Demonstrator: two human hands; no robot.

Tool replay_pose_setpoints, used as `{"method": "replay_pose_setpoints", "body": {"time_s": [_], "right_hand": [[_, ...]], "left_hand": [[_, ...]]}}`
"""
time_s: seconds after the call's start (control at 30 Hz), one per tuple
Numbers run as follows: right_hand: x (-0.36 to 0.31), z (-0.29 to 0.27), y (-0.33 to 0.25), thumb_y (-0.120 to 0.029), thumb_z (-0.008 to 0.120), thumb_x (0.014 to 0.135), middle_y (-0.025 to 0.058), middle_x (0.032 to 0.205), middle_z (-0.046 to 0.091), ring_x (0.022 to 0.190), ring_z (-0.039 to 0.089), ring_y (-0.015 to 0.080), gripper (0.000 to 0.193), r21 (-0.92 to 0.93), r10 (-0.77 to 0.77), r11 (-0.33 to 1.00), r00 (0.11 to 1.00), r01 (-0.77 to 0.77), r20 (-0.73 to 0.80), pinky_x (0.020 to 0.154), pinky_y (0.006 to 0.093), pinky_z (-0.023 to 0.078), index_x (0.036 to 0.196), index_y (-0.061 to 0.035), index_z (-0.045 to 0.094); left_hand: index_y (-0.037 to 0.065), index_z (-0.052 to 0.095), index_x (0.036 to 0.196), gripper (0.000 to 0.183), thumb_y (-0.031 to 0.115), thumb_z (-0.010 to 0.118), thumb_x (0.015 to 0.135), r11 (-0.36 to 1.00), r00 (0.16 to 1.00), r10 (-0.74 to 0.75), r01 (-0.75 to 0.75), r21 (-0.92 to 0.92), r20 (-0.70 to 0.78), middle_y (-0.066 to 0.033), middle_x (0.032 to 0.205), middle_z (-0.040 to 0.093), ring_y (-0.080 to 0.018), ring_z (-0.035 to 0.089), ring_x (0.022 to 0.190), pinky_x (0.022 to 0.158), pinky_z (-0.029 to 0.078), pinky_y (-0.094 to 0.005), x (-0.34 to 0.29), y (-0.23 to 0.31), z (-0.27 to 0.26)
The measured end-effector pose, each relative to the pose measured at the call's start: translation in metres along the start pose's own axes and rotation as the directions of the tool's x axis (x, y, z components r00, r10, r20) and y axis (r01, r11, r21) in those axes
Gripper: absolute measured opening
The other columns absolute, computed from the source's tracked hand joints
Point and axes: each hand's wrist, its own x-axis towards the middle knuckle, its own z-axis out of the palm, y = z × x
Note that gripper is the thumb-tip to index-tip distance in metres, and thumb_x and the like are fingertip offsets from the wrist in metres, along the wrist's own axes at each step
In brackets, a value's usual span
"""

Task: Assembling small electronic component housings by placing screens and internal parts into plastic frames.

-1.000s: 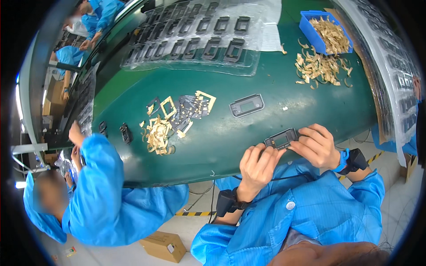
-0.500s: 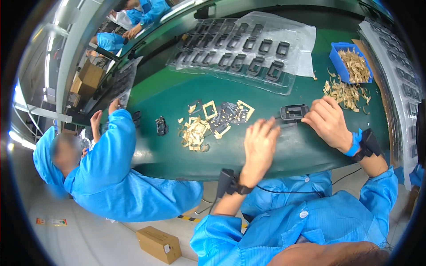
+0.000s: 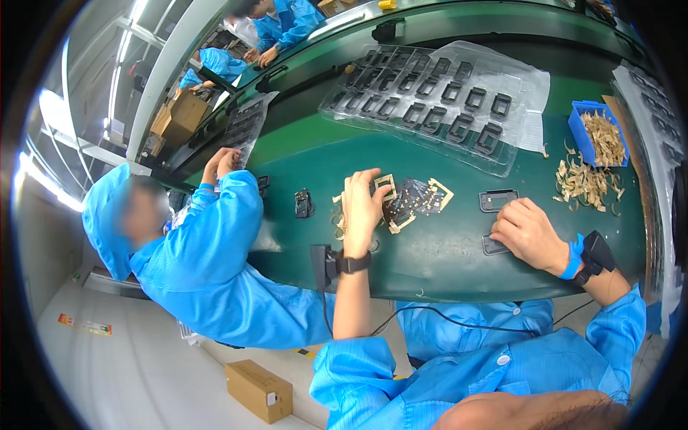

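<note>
My left hand (image 3: 362,206) is over the pile of beige strips and small frames (image 3: 338,218), its fingers stretched and the thumb apart from them. I cannot make out anything in it. Just right of it lie dark flat pieces and beige frame pieces (image 3: 419,198). My right hand (image 3: 529,233) has its fingers curled down at the edge of a black plastic frame (image 3: 494,246) lying on the green table, partly hidden by the hand. Directly beyond, a second black rectangular housing (image 3: 496,201) lies near the fingers.
A clear tray (image 3: 430,100) of black frames lies at the back. At the right are a blue bin (image 3: 582,132) of beige strips and a loose heap (image 3: 584,183). A small black part (image 3: 304,204) lies left. A co-worker's blue sleeve (image 3: 229,215) is close at the left.
The view has shifted. My left hand has moved left from near the black housing to the beige pile. My right hand has come nearer, and two separate black pieces now show beside it.
</note>
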Motion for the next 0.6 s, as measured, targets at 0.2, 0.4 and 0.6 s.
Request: {"method": "replay_pose_setpoints", "body": {"time_s": [0.2,0.4,0.6], "right_hand": [[-0.003,-0.016,-0.005,-0.022,0.080,0.078,0.0048,0.097,0.059,0.093,0.058,0.0253,0.026,0.089,0.077,0.992,0.986,-0.091,0.149,0.083,0.0374,0.045,0.093,-0.0081,0.064],[0.001,-0.009,-0.003,-0.021,0.081,0.077,0.0062,0.100,0.060,0.098,0.058,0.0262,0.027,0.033,0.110,0.993,0.991,-0.112,0.075,0.086,0.0383,0.045,0.095,-0.0078,0.065],[0.004,-0.011,-0.012,-0.020,0.079,0.081,0.0081,0.099,0.062,0.095,0.059,0.0284,0.026,0.182,0.140,0.973,0.990,-0.143,0.033,0.083,0.0392,0.047,0.098,-0.0057,0.066]], "left_hand": [[0.013,0.074,0.098,0.033,0.022,0.089,0.070,0.989,0.918,-0.135,0.147,-0.002,0.372,-0.0025,0.108,0.065,-0.0270,0.054,0.109,0.090,0.036,-0.0423,0.028,-0.013,-0.001],[0.013,0.075,0.085,0.017,0.020,0.086,0.074,0.992,0.892,-0.116,0.126,0.006,0.438,-0.0017,0.106,0.064,-0.0263,0.053,0.109,0.088,0.033,-0.0437,0.030,-0.018,-0.001],[0.009,0.069,0.087,0.011,0.009,0.077,0.080,0.992,0.992,0.077,-0.067,-0.104,0.102,-0.0067,0.095,0.066,-0.0297,0.061,0.092,0.081,0.041,-0.0422,0.013,0.002,-0.004]]}}
